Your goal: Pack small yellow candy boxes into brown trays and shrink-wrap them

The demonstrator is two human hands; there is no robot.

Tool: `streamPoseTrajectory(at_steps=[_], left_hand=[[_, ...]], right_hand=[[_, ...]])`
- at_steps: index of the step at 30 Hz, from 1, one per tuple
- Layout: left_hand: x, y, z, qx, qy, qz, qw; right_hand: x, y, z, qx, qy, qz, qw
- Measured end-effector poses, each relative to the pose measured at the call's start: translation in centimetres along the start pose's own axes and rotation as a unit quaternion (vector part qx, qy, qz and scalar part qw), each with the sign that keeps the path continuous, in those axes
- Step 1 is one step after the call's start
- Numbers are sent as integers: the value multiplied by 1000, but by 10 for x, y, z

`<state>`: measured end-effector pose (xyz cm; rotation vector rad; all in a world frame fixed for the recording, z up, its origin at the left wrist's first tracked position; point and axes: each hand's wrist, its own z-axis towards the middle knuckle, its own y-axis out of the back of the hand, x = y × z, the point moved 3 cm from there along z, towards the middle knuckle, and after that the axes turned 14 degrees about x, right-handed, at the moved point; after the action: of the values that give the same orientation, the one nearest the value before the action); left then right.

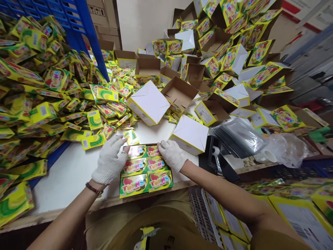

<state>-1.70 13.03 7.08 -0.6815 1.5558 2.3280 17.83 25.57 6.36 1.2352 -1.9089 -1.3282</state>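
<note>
Our gloved left hand (110,160) and right hand (172,154) curl at the far corners of six watermelon-printed Twins boxes (134,184), perhaps to steady both columns along the near counter (70,175) edge; whether they grip, we cannot tell.

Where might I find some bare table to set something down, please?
The widest bare tabletop lies between the left hand and the packet heap; a smaller patch separates the six TWINS boxes from the black object. Cartons crowd the far side.
</note>
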Motion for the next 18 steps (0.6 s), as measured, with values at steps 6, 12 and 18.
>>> streamPoseTrajectory(at_steps=[6,12,18], left_hand=[[-70,-34,14,254,-156,119,947],[-71,-47,12,264,-147,138,943],[36,17,21,122,85,197,969]], right_hand=[[1,9,-5,17,22,-5,1000],[16,6,-18,53,5,-17,998],[18,6,-14,60,11,-10,998]])
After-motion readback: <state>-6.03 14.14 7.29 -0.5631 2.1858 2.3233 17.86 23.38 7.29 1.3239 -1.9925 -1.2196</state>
